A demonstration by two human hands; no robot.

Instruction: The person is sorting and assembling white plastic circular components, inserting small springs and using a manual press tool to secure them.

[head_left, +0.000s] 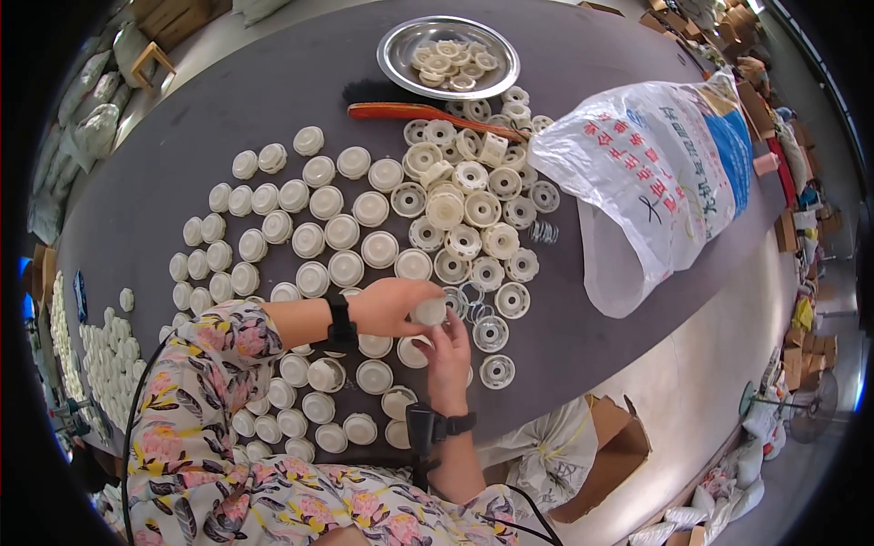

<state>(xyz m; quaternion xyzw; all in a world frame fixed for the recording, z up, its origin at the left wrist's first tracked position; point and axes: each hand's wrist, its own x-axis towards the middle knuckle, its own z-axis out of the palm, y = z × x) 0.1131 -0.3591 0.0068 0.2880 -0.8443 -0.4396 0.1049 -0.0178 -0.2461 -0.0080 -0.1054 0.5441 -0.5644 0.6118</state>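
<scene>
Above the middle of the table, my left hand [390,308] grips a small round white plastic cap [429,311]. From below, the bent fingers of my right hand [446,360] close on the same cap at its lower edge; part of it is hidden by the fingers. Left of and around my hands stand many white domed plastic caps [379,248] in loose rows. Beyond and to the right is a heap of white ring-shaped plastic parts with open centres [482,208]. Metal coil springs [473,300] lie just past my fingertips, with another bunch of springs [544,232] farther right.
An orange-handled brush [401,111] lies behind the heap, below a steel plate [393,73] holding white rings. At right rests a printed plastic sack [628,173]. More white parts [111,355] cover the far left. A cardboard box [612,455] stands beside the near right edge.
</scene>
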